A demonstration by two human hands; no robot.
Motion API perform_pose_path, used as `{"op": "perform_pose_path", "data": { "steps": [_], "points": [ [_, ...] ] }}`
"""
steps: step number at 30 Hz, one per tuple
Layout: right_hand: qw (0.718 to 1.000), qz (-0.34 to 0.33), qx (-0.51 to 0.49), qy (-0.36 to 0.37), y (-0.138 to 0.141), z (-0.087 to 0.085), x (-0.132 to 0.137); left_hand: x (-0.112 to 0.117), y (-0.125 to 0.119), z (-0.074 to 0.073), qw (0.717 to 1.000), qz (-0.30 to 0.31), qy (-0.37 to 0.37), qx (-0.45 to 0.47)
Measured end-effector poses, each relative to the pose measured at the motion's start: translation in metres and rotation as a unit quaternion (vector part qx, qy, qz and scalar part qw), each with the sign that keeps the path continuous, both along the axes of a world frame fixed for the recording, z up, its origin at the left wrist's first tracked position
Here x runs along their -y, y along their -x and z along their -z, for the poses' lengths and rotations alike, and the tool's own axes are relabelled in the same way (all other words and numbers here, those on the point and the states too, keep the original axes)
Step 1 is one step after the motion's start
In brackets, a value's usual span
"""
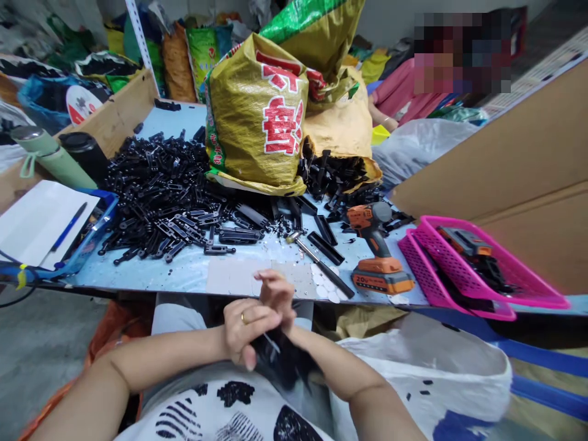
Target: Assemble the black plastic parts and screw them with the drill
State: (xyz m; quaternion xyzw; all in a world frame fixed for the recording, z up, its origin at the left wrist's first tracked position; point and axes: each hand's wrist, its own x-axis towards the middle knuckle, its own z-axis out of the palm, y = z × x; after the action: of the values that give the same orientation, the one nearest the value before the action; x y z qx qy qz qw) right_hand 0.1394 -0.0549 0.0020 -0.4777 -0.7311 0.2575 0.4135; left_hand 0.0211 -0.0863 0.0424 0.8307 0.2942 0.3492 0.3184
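In front of my lap, both my hands are close together. My left hand [250,327], with a ring on one finger, closes on a blurred black thing [287,361] whose kind I cannot make out. This thing hangs down beside my right wrist, over the patterned shirt. My right hand [278,297] is raised just beyond the left one, its fingers loosely bent and apart, with nothing visible in them. On the table edge ahead of the hands lie grey flat pads [248,275]. A hammer [319,266] and an orange cordless drill [376,248] are to the right.
Black plastic parts [156,196] are heaped on the blue table beside a large gold sack [257,116]. Pink baskets [500,263] stand at the right, a blue tray [108,214] with paper and a pen at the left. A co-worker's pink sleeve [399,92] shows behind.
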Motion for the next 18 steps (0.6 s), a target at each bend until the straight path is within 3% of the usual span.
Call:
{"op": "perform_pose_path", "data": {
  "steps": [2,4,7,9,12,14,16,18],
  "points": [
    [1.000,0.012,-0.006,-0.012,-0.009,0.001,-0.048,-0.026,-0.006,0.017,0.996,-0.067,-0.017,-0.052],
    [0.996,-0.038,0.072,-0.036,-0.024,-0.003,-0.103,-0.053,-0.009,0.034,0.978,-0.133,-0.044,-0.154],
    [0.969,-0.031,0.238,-0.066,-0.040,-0.009,-0.177,-0.091,-0.010,0.055,0.946,-0.131,-0.099,-0.281],
    [0.942,-0.048,0.327,-0.063,-0.041,-0.012,-0.210,-0.112,-0.006,0.064,0.927,-0.124,-0.128,-0.330],
    [0.922,-0.082,0.375,-0.055,-0.039,-0.017,-0.234,-0.140,0.008,0.063,0.905,-0.145,-0.151,-0.369],
    [0.940,-0.055,0.331,-0.057,-0.041,-0.021,-0.236,-0.156,0.020,0.055,0.898,-0.163,-0.161,-0.375],
    [0.976,-0.013,0.213,-0.034,-0.048,-0.024,-0.228,-0.168,0.035,0.043,0.900,-0.194,-0.166,-0.353],
    [0.998,0.013,0.047,0.039,-0.058,-0.026,-0.212,-0.175,0.056,0.031,0.892,-0.265,-0.155,-0.333]
  ]
}}
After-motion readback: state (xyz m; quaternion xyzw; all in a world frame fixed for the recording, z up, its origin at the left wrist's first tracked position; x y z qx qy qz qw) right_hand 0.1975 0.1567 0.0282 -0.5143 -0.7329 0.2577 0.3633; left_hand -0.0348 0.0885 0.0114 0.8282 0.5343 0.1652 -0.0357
